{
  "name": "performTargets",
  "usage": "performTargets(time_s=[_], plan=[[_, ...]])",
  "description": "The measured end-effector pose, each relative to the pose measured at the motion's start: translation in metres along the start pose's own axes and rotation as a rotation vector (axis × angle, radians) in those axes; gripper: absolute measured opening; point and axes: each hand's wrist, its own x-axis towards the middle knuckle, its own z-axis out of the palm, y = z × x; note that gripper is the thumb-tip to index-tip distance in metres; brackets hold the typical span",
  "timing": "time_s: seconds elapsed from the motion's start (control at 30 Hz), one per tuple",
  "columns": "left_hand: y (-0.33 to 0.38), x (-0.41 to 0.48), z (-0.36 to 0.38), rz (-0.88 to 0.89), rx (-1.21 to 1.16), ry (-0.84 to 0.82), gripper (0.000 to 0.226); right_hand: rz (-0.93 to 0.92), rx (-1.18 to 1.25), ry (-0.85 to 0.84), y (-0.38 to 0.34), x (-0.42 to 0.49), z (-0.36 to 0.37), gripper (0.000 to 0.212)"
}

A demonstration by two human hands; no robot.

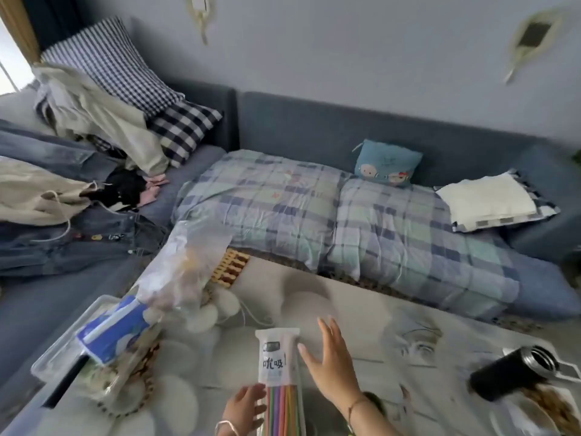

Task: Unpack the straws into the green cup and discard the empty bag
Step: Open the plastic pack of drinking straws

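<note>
Closest to me is the straw bag (280,372), standing upright above the table (371,347) near the bottom edge of the view, its lower end cut off by the frame. Through its clear lower half I can see coloured straws (283,410) packed side by side; the white upper part carries printed characters and the top looks sealed, though blur makes that hard to judge. My left hand (243,407) holds the bag at its left side, fingers curled onto the plastic, a silver bracelet at the wrist. My right hand (330,366) is just right of the bag with fingers spread wide, holding nothing; whether the thumb touches the plastic I cannot tell. Below that wrist a dark green rim (374,401) peeks out, mostly hidden by my arm, so I cannot say what it is. Left of the bag lies a blue-and-white package (110,335) on a clear tray (59,350), with a cloudy plastic bag (185,265) behind it, contents blurred. Far right of the bag a black flask (509,372) lies tilted. Beyond the bag stretches a plaid quilt (345,221) on the sofa.
</note>
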Motion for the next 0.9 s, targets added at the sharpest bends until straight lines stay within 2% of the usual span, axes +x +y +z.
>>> performTargets(time_s=[0.13,0.27,0.4,0.53,0.63,0.7,0.9], plan=[[-0.017,0.067,0.007,0.055,0.020,0.004,0.027,-0.002,0.034,-0.095,0.036,0.023,0.083,0.074],[-0.049,0.123,0.007,0.264,0.099,0.087,0.046,-0.099,0.091,-0.068,0.069,0.043,0.151,0.073],[-0.054,0.160,0.016,0.332,0.035,-0.001,0.043,-0.157,0.052,-0.051,0.093,0.060,0.193,0.080],[-0.064,0.177,0.024,0.426,0.013,-0.153,0.052,-0.249,0.039,0.044,0.111,0.063,0.209,0.083],[-0.068,0.188,0.023,0.427,-0.030,-0.266,0.071,-0.291,0.102,0.032,0.118,0.062,0.213,0.071],[-0.071,0.190,0.021,0.427,-0.094,-0.293,0.076,-0.310,0.175,0.009,0.119,0.057,0.211,0.062],[-0.088,0.115,0.016,0.559,-0.171,-0.383,0.078,-0.377,0.301,0.048,0.108,-0.014,0.182,0.067]])
